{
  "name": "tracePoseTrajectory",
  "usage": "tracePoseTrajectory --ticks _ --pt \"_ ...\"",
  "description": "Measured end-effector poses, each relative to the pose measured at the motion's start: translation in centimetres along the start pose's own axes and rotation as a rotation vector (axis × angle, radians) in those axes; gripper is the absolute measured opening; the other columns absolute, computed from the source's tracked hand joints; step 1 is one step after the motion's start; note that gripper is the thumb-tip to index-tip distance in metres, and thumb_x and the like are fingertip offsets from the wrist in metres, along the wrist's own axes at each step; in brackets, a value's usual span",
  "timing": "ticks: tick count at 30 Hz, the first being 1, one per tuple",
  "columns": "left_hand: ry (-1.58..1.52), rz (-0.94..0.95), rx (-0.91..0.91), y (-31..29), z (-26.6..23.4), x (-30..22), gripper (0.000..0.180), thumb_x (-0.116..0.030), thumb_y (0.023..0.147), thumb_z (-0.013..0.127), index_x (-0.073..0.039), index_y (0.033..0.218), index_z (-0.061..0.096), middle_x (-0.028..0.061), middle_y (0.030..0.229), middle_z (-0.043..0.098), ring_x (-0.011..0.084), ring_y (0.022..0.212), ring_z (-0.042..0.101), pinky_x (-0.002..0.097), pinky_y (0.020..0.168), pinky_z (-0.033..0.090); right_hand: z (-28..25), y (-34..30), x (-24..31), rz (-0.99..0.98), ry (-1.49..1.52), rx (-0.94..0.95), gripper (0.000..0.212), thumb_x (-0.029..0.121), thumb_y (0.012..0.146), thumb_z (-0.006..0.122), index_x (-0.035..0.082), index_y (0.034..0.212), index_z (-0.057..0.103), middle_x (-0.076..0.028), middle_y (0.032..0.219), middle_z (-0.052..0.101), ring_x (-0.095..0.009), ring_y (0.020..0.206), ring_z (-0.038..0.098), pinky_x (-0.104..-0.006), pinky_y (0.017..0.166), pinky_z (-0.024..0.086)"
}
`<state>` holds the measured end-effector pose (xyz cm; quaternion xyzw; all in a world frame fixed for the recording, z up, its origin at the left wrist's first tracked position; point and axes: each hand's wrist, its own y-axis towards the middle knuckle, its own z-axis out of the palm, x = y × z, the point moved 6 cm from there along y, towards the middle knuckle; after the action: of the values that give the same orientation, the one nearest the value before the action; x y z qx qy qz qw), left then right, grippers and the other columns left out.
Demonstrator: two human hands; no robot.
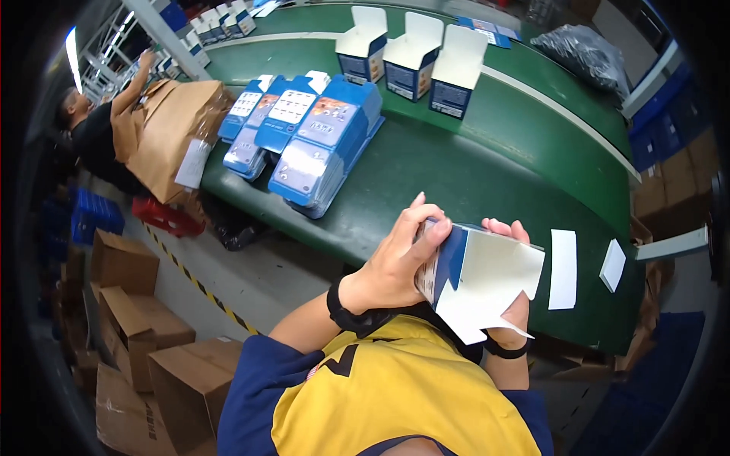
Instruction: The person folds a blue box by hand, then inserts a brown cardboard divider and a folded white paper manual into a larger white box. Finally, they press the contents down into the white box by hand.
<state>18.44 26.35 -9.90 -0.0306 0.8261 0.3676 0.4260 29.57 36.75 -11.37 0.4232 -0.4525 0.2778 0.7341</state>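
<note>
By the green counter [456, 167], the left hand [395, 262] curls around an open carton [490, 266]; the right hand [517, 313] grips it too, its palm apparently hidden.

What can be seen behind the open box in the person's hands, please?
Behind the box, the right hand shows partly: fingers beyond the upper edge, more of it beside the white flap. The rest is covered.

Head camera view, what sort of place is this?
Probably a packing area in a factory or warehouse: a long green worktop holds stacks of blue printed packaging and open-topped boxes, with brown cardboard cartons on the floor at left.
</note>
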Motion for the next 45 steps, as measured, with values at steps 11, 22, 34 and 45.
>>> tracePoseTrajectory --ticks 11,22,34,45 --pt "0.046 0.099 0.116 0.0 0.4 0.3 0.050 -0.032 0.096 0.044 -0.013 0.136 0.022 0.0164 0.126 0.041 0.0310 0.116 0.046 0.0553 0.110 0.018 -1.9 -0.3 0.0 -0.023 -0.044 0.131 0.134 0.056 0.035 0.087 0.002 0.140 0.025 -0.016 0.141 0.032 -0.035 0.136 0.023 -0.0453 0.111 0.017" --pt "-0.033 0.245 0.123 -0.4 1.8 -1.0 0.068 -0.004 0.066 0.076 -0.034 0.121 0.050 0.0184 0.131 0.037 0.0442 0.119 0.042 0.0629 0.100 0.029 -2.1 -0.1 0.5 -0.026 -0.050 -0.226 0.085 0.012 0.074 0.074 0.003 0.141 0.022 -0.019 0.143 0.029 -0.032 0.135 0.027 -0.0412 0.110 0.022" --pt "0.062 0.209 0.257 0.5 1.3 -2.4 0.040 -0.005 0.060 0.072 -0.011 0.099 0.060 0.0229 0.122 0.043 0.0400 0.113 0.048 0.0574 0.097 0.038 -1.8 0.0 2.3 -0.340 -0.392 -0.026 0.043 -0.002 0.071 0.071 0.007 0.109 0.054 -0.013 0.101 0.063 -0.027 0.095 0.060 -0.0468 0.094 0.042" --pt "-0.089 0.178 0.132 0.8 -0.3 -2.3 0.069 -0.004 0.062 0.076 -0.024 0.122 0.049 0.0187 0.122 0.044 0.0374 0.112 0.048 0.0618 0.100 0.032 -1.0 0.8 3.6 -0.215 -0.409 0.239 0.037 0.023 0.071 0.078 0.009 0.104 0.070 -0.018 0.132 0.050 -0.042 0.126 0.039 -0.0491 0.102 0.032"
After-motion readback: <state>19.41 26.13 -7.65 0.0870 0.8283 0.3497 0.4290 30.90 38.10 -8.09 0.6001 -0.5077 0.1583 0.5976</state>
